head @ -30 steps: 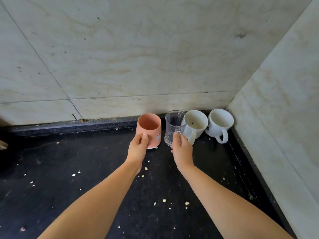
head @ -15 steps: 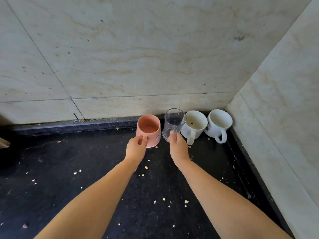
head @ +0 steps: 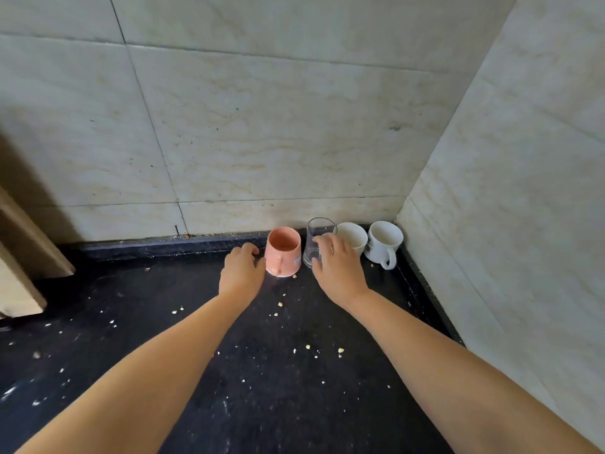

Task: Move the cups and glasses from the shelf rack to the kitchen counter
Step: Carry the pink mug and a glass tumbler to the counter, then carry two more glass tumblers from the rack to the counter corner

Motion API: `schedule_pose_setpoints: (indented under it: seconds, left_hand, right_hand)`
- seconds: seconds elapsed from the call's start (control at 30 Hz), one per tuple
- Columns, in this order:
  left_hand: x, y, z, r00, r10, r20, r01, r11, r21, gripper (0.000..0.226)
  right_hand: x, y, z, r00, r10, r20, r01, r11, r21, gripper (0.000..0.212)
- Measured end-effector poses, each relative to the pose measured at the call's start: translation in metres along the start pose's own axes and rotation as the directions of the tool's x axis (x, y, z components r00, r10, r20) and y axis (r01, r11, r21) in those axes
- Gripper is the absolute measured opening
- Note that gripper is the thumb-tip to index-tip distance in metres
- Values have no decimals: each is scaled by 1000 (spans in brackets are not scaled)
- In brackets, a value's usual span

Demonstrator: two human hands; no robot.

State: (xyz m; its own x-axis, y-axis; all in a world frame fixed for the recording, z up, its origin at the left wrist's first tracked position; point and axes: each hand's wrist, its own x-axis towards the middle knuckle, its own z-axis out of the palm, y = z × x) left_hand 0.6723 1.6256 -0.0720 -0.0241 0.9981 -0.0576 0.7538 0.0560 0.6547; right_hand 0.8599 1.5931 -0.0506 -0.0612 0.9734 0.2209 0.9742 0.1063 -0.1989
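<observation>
head view, left hand [head: 241, 273] loosely curled beside pink cup [head: 283, 251], right hand [head: 337, 268] fingers touching glass [head: 318, 240]

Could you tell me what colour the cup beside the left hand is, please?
The cup is salmon pink, seen in the head view.

right hand [head: 339, 271] hiding near white mug's [head: 353, 235] front, clear glass's [head: 318, 239] base

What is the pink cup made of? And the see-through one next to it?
The matte salmon-pink cup looks like plastic or glazed ceramic; its dull, even surface leaves that open. The clear tumbler is see-through with bright rim glints, so probably glass, possibly clear plastic.
</observation>
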Motion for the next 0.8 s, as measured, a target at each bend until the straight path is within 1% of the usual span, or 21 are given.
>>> schedule_pose_setpoints:
  seconds: [0.07, 0.13, 0.17, 0.23, 0.27, 0.33, 0.37, 0.43, 0.6, 0.67, 0.7, 0.8]
  left_hand:
    - [-29, -6, -21, 992, 52, -119, -41, 995, 89, 33]
    - [-50, -15, -35, 983, 96, -159, -64, 979, 195, 33]
    - [-63, -21, -44, 979, 92, -182, -49, 973, 227, 33]
    - [-92, -33, -58, 972, 43, -232, 18, 966, 256, 31]
    - [-100, -37, -63, 967, 24, -254, 44, 965, 257, 30]
    - [-133, -48, -72, 942, -51, -332, 135, 963, 234, 29]
    - [-153, -52, -75, 923, -97, -372, 189, 957, 219, 28]
    - [-194, -61, -79, 888, -165, -430, 276, 938, 208, 28]
    - [-312, -87, -88, 798, -316, -513, 474, 855, 210, 28]
    - [-359, -100, -95, 739, -371, -563, 551, 814, 185, 28]
    - [-396, -107, -101, 690, -412, -596, 602, 783, 156, 28]
    - [-452, -120, -110, 609, -470, -640, 685, 718, 124, 28]
  right_hand:
    - [-13, -18, -9, 975, -221, 15, 221, 967, -126, 40]
    - [-20, -34, -10, 950, -307, 54, 312, 937, -154, 38]
    - [-25, -45, -14, 934, -345, 89, 355, 924, -146, 37]
    - [-36, -63, -18, 900, -418, 122, 432, 893, -127, 38]
    - [-39, -69, -17, 889, -442, 119, 454, 883, -117, 39]
    - [-54, -83, -18, 842, -524, 125, 535, 841, -78, 42]
    - [-64, -91, -19, 812, -566, 143, 578, 813, -63, 43]
    - [-82, -105, -18, 751, -646, 134, 656, 754, -37, 45]
    - [-148, -148, -12, 596, -785, 170, 787, 613, 73, 44]
    - [-176, -171, -14, 519, -833, 192, 834, 543, 98, 43]
    - [-198, -190, -15, 465, -863, 198, 864, 491, 109, 43]
    - [-227, -219, -15, 402, -894, 199, 898, 427, 101, 43]
